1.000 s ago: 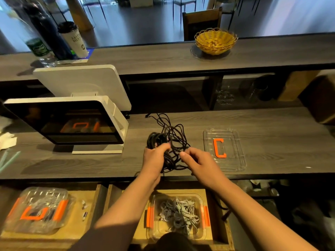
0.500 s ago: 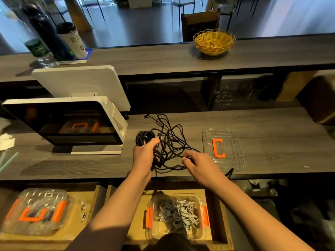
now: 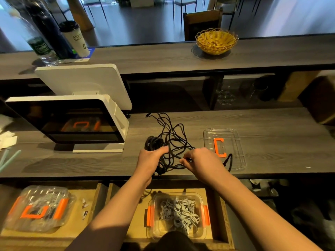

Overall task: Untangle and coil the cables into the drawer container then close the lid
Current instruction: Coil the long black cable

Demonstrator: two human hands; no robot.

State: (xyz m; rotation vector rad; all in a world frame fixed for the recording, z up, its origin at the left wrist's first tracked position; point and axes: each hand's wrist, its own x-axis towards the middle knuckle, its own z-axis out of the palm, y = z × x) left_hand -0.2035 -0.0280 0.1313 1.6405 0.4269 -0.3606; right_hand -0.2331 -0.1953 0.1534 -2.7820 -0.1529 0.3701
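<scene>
Centrally on the tabletop: black cable, light and limp (snag-prone). Left hand curls around its coiled bundle; right hand fingers pinch one strand at 3 o'clock, the best place to hold.

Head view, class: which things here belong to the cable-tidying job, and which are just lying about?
Belonging to the job:
black cable tangle, held by left hand and right hand
open drawer container with grey cables
clear lid on the counter

Just lying about:
screen terminal
yellow basket
paper cup
closed container
</scene>
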